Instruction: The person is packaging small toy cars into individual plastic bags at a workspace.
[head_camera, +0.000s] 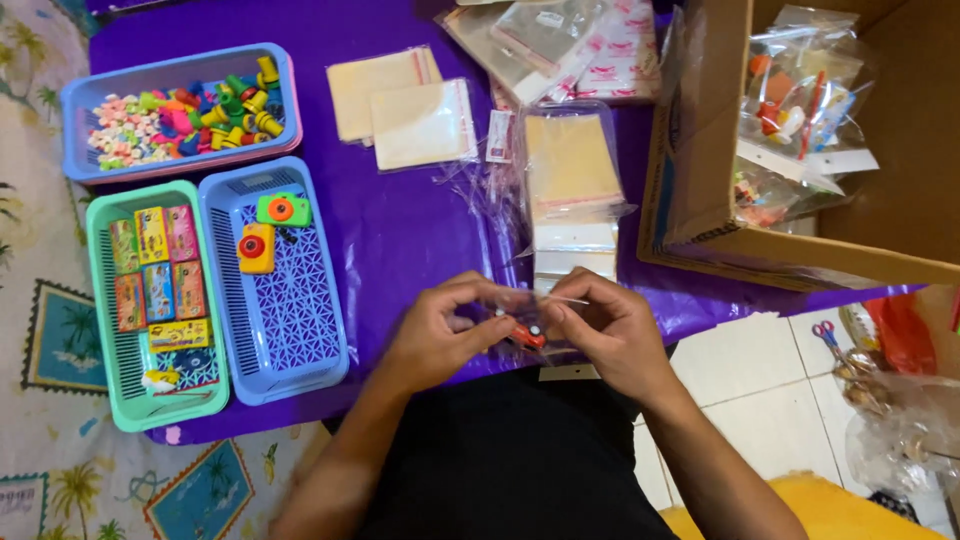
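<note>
Both hands, left (440, 325) and right (605, 325), grip a half-hidden red toy (527, 335) in clear bag.

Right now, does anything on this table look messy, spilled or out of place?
Mostly tidy: toys sit sorted in the baskets. Only the loose clear bags near the bag stack lie crumpled and askew. Both hands hold a small red toy in a clear bag.

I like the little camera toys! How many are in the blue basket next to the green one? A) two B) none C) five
A, because the blue basket holds just two toy cameras: a green one and a yellow one, both near its far end.
</note>
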